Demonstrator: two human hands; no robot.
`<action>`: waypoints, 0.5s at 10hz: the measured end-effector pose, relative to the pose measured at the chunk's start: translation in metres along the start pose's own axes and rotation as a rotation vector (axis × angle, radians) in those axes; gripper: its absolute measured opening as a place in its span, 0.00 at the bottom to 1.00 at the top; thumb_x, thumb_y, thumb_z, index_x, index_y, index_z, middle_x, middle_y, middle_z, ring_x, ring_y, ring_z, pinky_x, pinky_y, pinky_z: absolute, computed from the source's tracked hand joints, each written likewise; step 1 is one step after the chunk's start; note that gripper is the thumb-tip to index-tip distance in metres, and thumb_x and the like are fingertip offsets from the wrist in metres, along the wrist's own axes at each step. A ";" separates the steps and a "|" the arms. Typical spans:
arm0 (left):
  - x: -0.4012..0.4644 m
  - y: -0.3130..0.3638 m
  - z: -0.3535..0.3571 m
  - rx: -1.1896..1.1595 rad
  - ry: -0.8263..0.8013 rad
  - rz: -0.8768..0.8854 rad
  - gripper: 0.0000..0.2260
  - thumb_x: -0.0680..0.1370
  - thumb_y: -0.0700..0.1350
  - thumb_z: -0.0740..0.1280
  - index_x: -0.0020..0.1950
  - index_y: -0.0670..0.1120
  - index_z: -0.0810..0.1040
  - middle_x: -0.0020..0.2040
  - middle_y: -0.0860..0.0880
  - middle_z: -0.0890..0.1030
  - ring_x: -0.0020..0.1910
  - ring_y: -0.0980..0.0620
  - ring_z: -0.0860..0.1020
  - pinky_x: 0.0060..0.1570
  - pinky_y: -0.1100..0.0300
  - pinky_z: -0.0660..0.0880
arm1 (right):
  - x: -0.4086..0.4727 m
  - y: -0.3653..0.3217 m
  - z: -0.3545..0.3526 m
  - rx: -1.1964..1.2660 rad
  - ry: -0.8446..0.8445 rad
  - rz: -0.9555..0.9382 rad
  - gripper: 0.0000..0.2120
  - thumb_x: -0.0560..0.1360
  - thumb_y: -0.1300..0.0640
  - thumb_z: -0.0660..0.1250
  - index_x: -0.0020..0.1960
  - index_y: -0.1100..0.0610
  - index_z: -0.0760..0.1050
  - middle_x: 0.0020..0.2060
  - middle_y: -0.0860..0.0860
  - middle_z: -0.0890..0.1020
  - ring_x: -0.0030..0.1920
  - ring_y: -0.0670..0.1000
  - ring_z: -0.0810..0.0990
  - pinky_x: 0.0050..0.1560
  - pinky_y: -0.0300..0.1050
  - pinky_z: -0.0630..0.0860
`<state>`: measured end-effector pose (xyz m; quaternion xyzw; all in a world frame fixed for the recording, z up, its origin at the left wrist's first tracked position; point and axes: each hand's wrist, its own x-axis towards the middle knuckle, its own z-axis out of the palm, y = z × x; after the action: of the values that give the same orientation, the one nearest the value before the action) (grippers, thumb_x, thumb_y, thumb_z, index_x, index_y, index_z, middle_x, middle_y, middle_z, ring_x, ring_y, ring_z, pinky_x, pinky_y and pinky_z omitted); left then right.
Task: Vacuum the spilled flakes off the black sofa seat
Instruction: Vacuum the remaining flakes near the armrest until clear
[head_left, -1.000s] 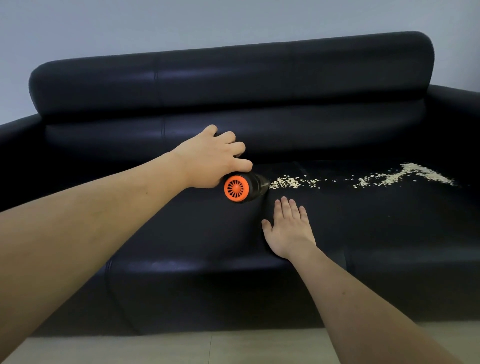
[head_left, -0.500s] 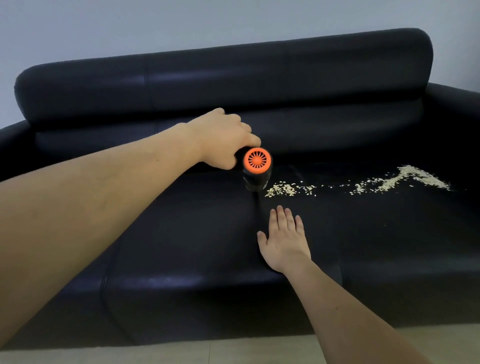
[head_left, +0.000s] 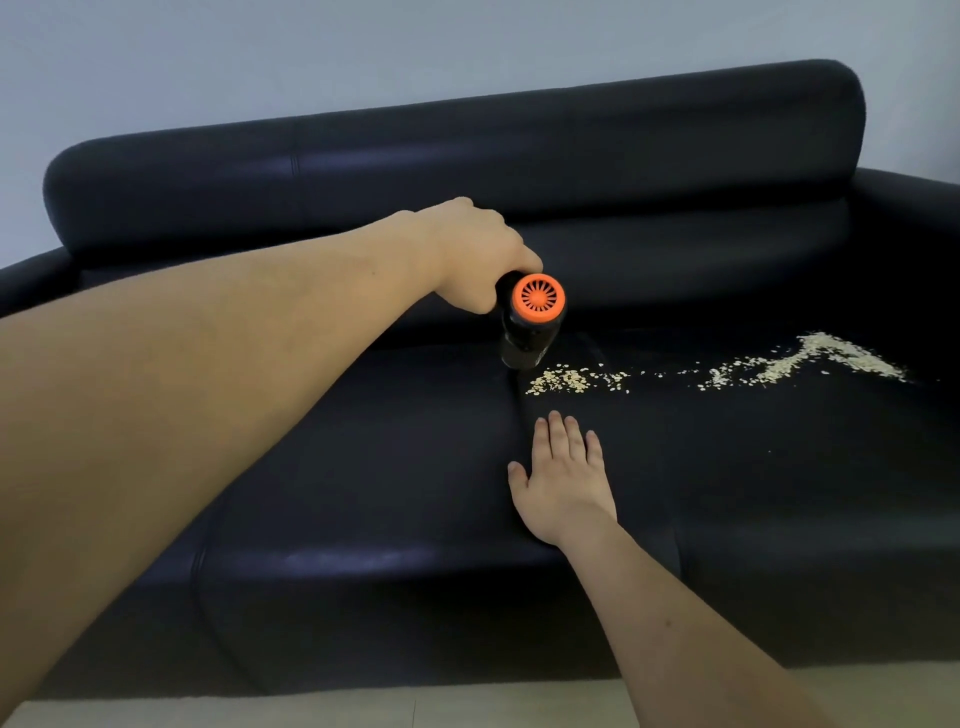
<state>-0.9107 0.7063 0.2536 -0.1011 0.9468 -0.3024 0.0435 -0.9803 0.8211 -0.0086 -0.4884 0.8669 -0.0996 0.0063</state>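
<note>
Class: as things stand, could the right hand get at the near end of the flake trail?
Probably yes: the right hand lies flat on the sofa seat, with only bare seat before the flakes.

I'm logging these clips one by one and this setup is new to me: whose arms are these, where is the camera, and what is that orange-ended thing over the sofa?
There is no machine here. The one picture comes from a camera worn on a person's head, looking forward and down, so the two bare arms are that person's own. The left hand has its grip round a small handheld vacuum, black with an orange vented rear end facing the camera, its nose pointing down near the left end of the flakes. These pale flakes lie in a trail across the black sofa seat, thickest at the far right. The right hand lies flat and open on the seat, holding nothing.
</note>
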 end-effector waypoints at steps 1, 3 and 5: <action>0.001 0.004 -0.007 -0.013 -0.014 0.018 0.18 0.73 0.46 0.64 0.61 0.58 0.73 0.52 0.53 0.79 0.53 0.46 0.75 0.53 0.48 0.73 | 0.000 0.000 0.000 -0.001 0.003 -0.001 0.34 0.83 0.41 0.43 0.82 0.59 0.40 0.82 0.55 0.42 0.81 0.55 0.39 0.80 0.57 0.39; 0.002 0.018 -0.018 -0.037 -0.034 0.037 0.14 0.71 0.46 0.64 0.55 0.59 0.73 0.49 0.54 0.79 0.51 0.47 0.77 0.52 0.45 0.76 | -0.001 0.000 0.001 0.001 -0.008 -0.001 0.34 0.83 0.41 0.43 0.82 0.59 0.39 0.82 0.55 0.42 0.81 0.55 0.39 0.80 0.57 0.39; -0.004 0.024 -0.021 -0.038 -0.024 0.031 0.15 0.71 0.46 0.63 0.56 0.59 0.72 0.48 0.54 0.80 0.50 0.46 0.77 0.50 0.48 0.76 | -0.001 0.002 -0.002 0.004 -0.020 -0.007 0.34 0.84 0.40 0.43 0.82 0.59 0.39 0.82 0.55 0.42 0.81 0.55 0.39 0.80 0.56 0.39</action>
<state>-0.9142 0.7376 0.2566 -0.0909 0.9532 -0.2825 0.0577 -0.9812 0.8234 -0.0074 -0.4923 0.8649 -0.0965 0.0157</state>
